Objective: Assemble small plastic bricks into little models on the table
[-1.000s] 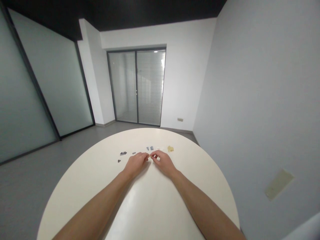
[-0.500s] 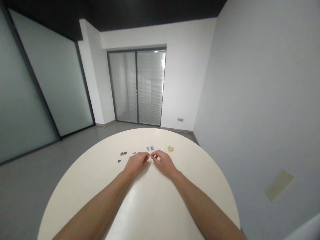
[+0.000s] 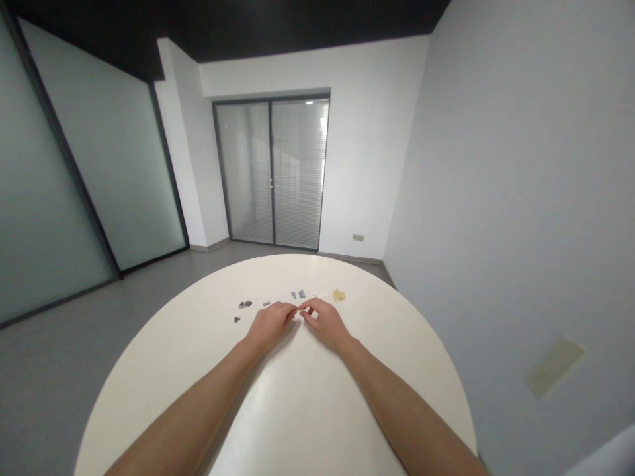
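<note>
My left hand [image 3: 272, 324] and my right hand [image 3: 324, 322] meet fingertip to fingertip above the white table. The fingers of both are curled into a pinch, and whatever lies between them is too small to make out. Just beyond the fingertips lie small blue-grey pieces [image 3: 301, 294] and whitish, nearly clear pieces [image 3: 318, 295]. A yellowish pile [image 3: 339, 295] is past my right hand. Off my left hand are a small grey piece [image 3: 266, 304], a cluster of dark pieces [image 3: 245, 305] and a separate dark piece [image 3: 237, 319].
The round white table [image 3: 292, 410] has a curved far edge. Beyond it stands a glass door [image 3: 271, 175] with blinds. Frosted glass panels [image 3: 99, 152] are on the left, and a plain wall [image 3: 506, 185] with a beige plate [image 3: 556, 367] rises on the right.
My right fingertips have shifted slightly, with the thumb a little apart from the left fingertips. The pieces on the table lie as before.
</note>
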Motion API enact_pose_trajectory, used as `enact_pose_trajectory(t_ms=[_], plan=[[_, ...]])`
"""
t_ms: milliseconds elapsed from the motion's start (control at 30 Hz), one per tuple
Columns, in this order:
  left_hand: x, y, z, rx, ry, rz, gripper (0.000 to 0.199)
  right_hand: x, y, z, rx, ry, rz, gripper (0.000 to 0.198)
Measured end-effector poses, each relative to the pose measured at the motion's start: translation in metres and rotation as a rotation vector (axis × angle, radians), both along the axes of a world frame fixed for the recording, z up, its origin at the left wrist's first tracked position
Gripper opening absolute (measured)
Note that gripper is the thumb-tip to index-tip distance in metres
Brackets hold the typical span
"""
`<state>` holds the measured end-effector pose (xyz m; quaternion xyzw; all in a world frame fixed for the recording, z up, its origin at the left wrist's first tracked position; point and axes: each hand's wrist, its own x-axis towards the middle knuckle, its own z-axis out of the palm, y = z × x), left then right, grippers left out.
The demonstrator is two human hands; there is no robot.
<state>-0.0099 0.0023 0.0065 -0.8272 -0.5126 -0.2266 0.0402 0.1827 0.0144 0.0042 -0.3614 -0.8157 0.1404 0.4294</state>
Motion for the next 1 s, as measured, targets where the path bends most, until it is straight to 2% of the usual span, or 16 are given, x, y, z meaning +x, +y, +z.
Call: enact_pose_trajectory(t_ms=[1000], plan=[[0.0017,-0.0042,0.0049,-0.016,-0.026,0.018,0.022,-0.0015,-0.0012,0.0002,-0.006,-0.014,-0.031,0.011]])
